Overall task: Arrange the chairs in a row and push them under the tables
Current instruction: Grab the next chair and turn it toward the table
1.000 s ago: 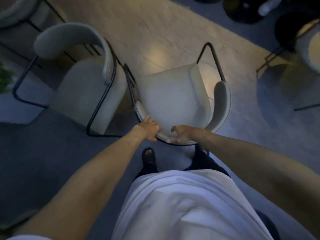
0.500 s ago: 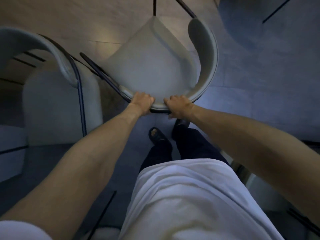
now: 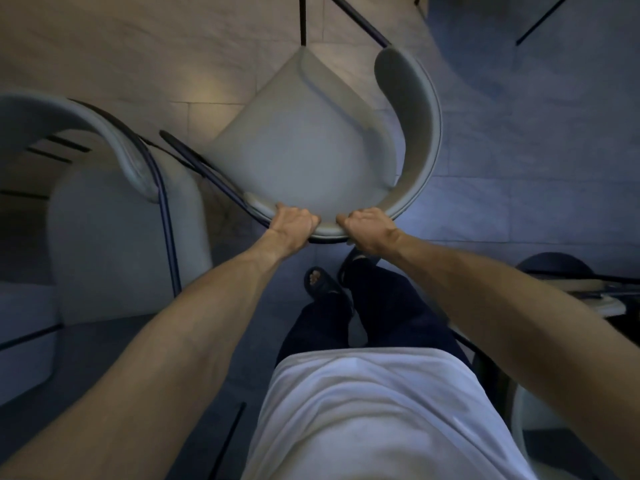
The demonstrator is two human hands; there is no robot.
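A pale upholstered chair (image 3: 301, 147) with a curved backrest and a thin black metal frame stands right in front of me, seen from above. My left hand (image 3: 292, 223) grips the near rim of its backrest left of centre. My right hand (image 3: 369, 228) grips the same rim just to the right. A second chair of the same kind (image 3: 114, 230) stands close by on the left, its backrest arching towards the first chair's frame. No table top is plainly in view.
Another chair's edge and black frame (image 3: 588, 289) show at the right, close behind my right arm. Black frame bars (image 3: 303, 19) run across the pale tiled floor at the top. My feet in dark sandals (image 3: 322, 282) stand just behind the held chair.
The view has tipped down and closed in on the chair. The chair has turned and shifted towards the left chair. Both hands keep their hold on the backrest rim.
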